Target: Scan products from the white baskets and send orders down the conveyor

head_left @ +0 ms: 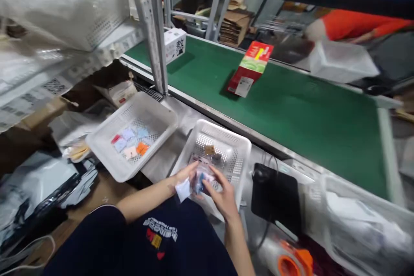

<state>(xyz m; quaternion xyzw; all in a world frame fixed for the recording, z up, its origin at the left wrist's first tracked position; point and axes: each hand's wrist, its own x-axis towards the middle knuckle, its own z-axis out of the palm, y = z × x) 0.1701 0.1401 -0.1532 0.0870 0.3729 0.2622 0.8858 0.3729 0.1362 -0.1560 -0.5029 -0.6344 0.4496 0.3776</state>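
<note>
Over the near half of a white basket (243,155), my left hand (187,173) and my right hand (223,193) are closed around small clear plastic packets (202,177) with pink and blue contents. A pale lilac packet (183,189) hangs at my left hand. Inside the basket, beyond my fingers, lie a small tan item (209,150) and a dark one. To the left, a second white basket (163,123) holds several small packets, lilac, blue, orange, pink and red.
A green conveyor belt (200,73) carries a red box (250,69) and a white box (174,45). A black mouse pad (274,198), a tape dispenser (293,258) and a bin (368,224) stand right. A metal post (153,30) rises left. Behind, a person in orange (352,26) bends.
</note>
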